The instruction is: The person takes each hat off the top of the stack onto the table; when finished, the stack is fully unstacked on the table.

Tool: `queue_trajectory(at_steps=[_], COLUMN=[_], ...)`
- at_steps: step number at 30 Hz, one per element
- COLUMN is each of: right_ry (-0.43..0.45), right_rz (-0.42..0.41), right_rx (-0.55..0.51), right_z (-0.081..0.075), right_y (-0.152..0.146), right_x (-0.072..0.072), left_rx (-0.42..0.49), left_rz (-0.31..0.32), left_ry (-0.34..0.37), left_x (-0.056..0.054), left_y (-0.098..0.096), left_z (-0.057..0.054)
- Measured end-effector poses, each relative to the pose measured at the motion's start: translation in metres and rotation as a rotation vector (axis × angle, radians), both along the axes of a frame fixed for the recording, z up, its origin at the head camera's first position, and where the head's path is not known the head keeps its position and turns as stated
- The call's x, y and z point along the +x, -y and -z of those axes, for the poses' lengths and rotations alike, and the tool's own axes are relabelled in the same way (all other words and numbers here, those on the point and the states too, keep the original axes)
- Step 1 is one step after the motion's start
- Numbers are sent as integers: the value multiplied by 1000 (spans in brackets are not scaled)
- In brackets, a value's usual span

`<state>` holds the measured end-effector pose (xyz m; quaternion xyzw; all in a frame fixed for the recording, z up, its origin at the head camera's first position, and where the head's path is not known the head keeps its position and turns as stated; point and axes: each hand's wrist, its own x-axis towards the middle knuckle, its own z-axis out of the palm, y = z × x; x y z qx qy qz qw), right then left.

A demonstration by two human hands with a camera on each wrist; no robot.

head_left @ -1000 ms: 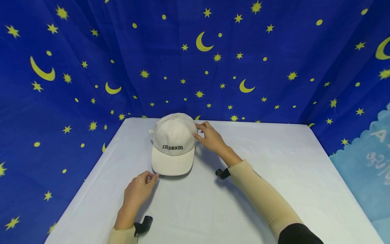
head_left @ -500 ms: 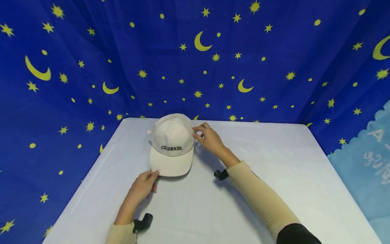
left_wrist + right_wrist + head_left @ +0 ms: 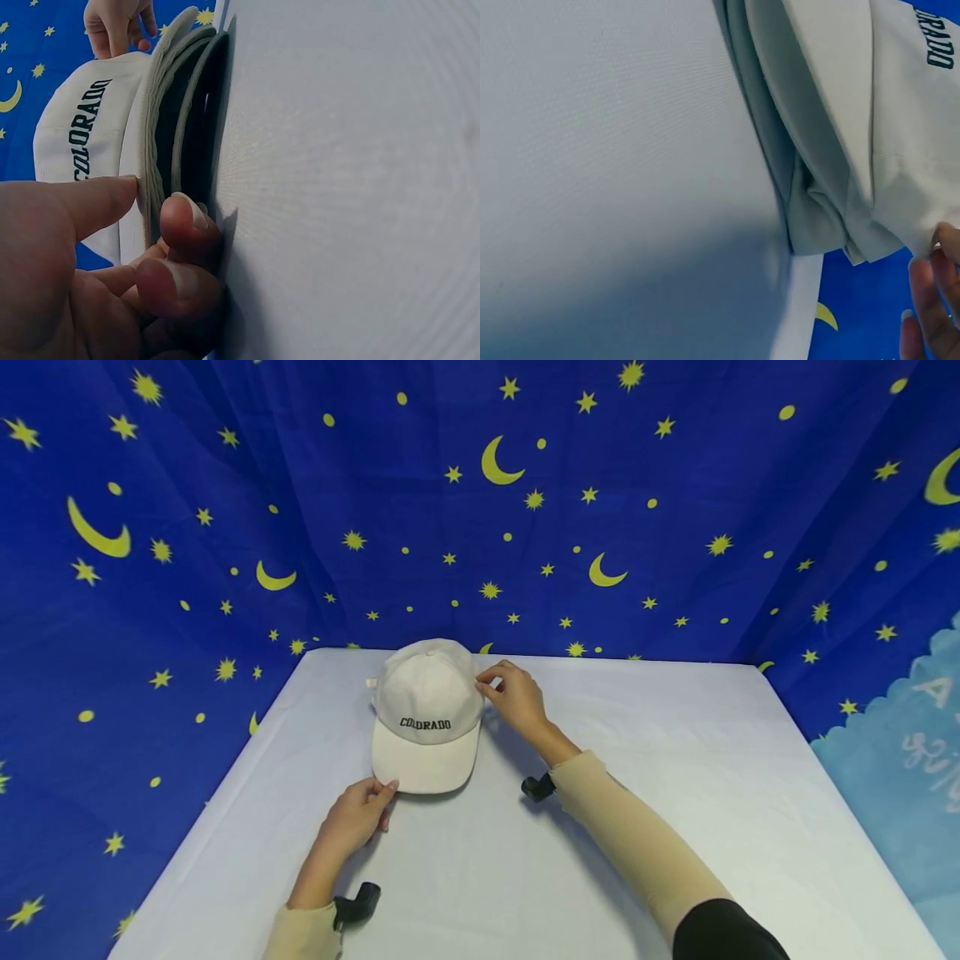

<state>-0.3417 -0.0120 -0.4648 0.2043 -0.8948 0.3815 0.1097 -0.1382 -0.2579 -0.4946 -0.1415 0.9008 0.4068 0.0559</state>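
Note:
A white baseball cap (image 3: 427, 693) lettered COLORADO stands at the back left of the table, brim toward me. My left hand (image 3: 352, 818) pinches the brim's front left corner, thumb on top and fingers curled underneath. In the left wrist view, further layered brims (image 3: 178, 150) with dark undersides show below the top brim (image 3: 133, 142), close over the cloth. My right hand (image 3: 517, 697) pinches the right side of the crown between thumb and fingers. Folded fabric (image 3: 817, 225) hangs under the cap's side in the right wrist view.
White cloth covers the table (image 3: 675, 760). A blue curtain (image 3: 420, 468) with yellow moons and stars rises behind and beside it. Light blue fabric with lettering (image 3: 915, 760) hangs at the right. Black wrist camera mounts (image 3: 357, 906) stick out from both sleeves.
My left hand has moved slightly up and right, its thumb coming over the brim's corner. My right fingers have closed in on the crown's side. The cap stays nearly in place.

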Motion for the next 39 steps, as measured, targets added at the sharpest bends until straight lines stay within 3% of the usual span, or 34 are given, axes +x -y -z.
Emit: queue_trajectory(at_steps=[7, 18, 23, 30, 32, 39], right_ry=[10, 64, 86, 197, 188, 84], right_rz=[19, -96, -130, -187, -176, -143], right_rx=[-42, -267, -299, -298, -287, -280], right_z=[3, 5, 2, 3, 4, 1], right_y=[-2, -8, -11, -13, -13, -13], right_x=[-3, -2, -2, -3, -5, -7], left_rx=[-8, -9, -4, -4, 44, 343], left_rz=[7, 16, 19, 16, 13, -21], left_ry=[12, 20, 22, 12, 6, -2], left_x=[0, 0, 0, 0, -1, -6], left_y=[-2, -2, -2, -2, -1, 1], left_z=[1, 0, 0, 3, 5, 6])
